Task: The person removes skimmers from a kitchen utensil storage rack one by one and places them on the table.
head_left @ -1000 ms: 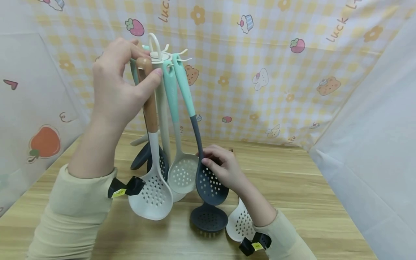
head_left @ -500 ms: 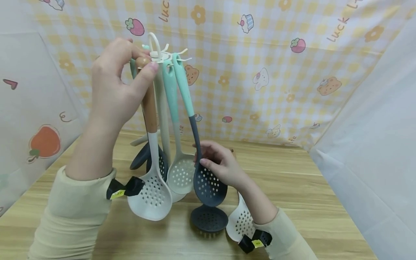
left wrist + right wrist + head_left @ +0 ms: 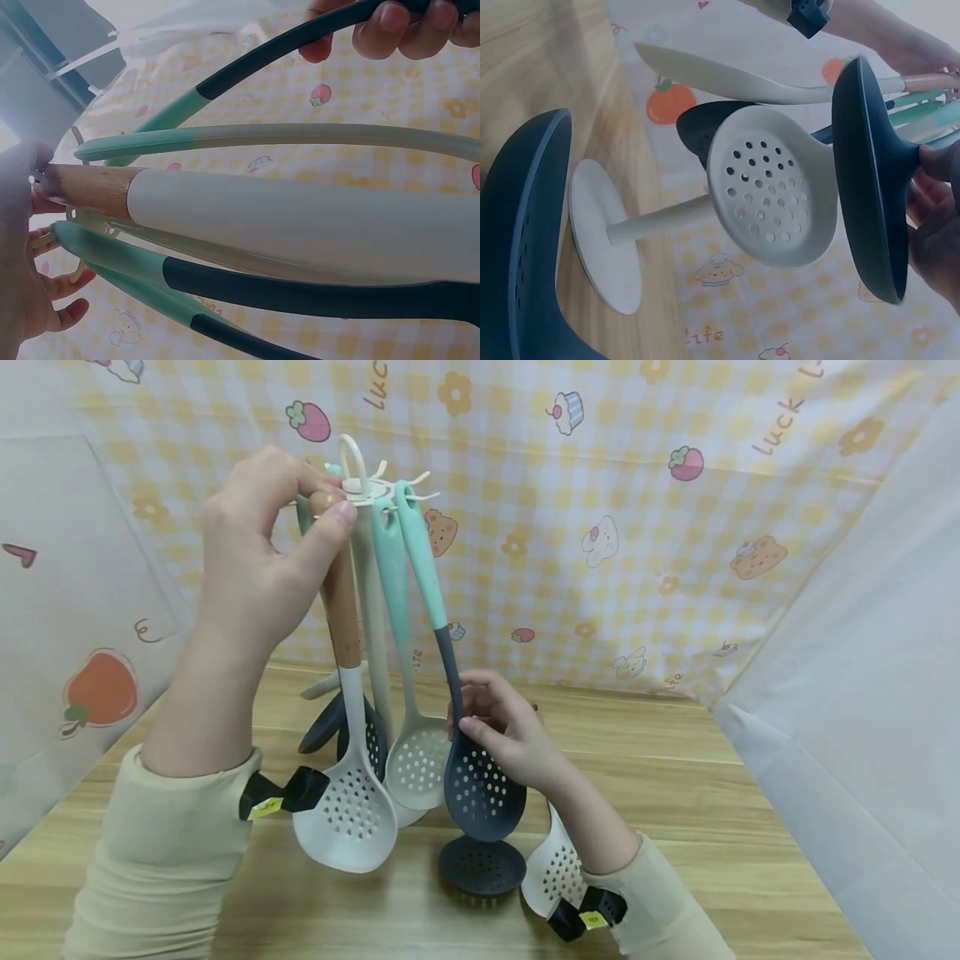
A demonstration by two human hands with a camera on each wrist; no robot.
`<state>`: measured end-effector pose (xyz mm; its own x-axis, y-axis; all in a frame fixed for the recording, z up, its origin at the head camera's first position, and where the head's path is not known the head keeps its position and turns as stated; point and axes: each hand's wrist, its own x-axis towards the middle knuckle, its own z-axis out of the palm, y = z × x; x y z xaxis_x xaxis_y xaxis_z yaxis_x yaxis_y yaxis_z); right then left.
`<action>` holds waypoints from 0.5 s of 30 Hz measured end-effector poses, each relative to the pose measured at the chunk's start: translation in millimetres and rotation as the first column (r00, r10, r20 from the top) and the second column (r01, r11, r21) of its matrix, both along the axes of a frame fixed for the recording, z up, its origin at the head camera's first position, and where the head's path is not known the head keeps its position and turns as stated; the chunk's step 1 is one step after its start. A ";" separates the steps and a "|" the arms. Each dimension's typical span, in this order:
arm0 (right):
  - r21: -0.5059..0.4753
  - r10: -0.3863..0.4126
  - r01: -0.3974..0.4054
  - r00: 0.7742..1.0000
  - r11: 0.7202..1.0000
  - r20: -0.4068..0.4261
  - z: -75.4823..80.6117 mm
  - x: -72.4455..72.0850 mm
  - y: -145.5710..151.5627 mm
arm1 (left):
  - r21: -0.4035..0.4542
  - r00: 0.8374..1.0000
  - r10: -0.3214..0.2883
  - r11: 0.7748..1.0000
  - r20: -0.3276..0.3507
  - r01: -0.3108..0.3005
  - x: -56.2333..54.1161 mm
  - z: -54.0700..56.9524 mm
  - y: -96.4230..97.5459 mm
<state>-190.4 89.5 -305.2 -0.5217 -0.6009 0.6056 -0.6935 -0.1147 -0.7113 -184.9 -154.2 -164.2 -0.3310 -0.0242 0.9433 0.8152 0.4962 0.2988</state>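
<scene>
A white hook rack [image 3: 367, 487] on a pole carries several hanging utensils. My left hand [image 3: 258, 560] pinches the top of the wooden handle [image 3: 341, 602] of a white slotted spoon [image 3: 347, 814], right beside the hooks. The left wrist view shows that handle [image 3: 90, 191] against my left hand [image 3: 22, 247]. My right hand [image 3: 502, 731] grips the neck of a dark grey slotted spoon [image 3: 480, 787] whose mint handle hangs from the rack. In the right wrist view this dark spoon [image 3: 874, 180] is edge-on by my right hand [image 3: 937, 217].
A cream slotted spoon [image 3: 416, 764] hangs between the two held ones. A dark skimmer [image 3: 482, 866] and a white skimmer [image 3: 551, 872] lie on the wooden table [image 3: 712, 827] under my right wrist. The rack's round base [image 3: 604, 232] stands on the table. Patterned cloth walls close in behind and on both sides.
My right hand has risen a little with the dark spoon's neck. My left thumb has slid up and left along the wooden handle's top, closer to the hooks.
</scene>
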 end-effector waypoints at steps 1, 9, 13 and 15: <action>-0.002 -0.021 0.021 1.000 1.000 -0.008 -0.6 0.0 0.0 | -0.002 1.000 0.000 1.000 -0.002 0.000 0.2 0.1 0.0; -0.029 -0.093 0.093 0.995 0.995 -0.029 -6.8 1.4 -4.7 | -0.001 1.000 -0.005 1.000 -0.011 0.005 2.7 1.4 1.2; -0.085 -0.063 0.061 0.998 0.995 -0.024 -9.5 -1.4 -5.9 | -0.001 1.000 -0.006 1.000 -0.016 0.006 3.2 1.4 1.0; -0.150 -0.040 0.038 0.999 0.988 -0.013 -7.7 -2.1 -5.2 | -0.003 1.000 -0.004 1.000 -0.016 0.004 2.8 1.7 0.3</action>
<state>-192.5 84.3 -312.9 -0.5326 -0.4824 0.6954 -0.7105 -0.1916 -0.6771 -182.2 -153.9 -162.5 -0.3160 -0.0207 0.9485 0.8216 0.4940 0.2845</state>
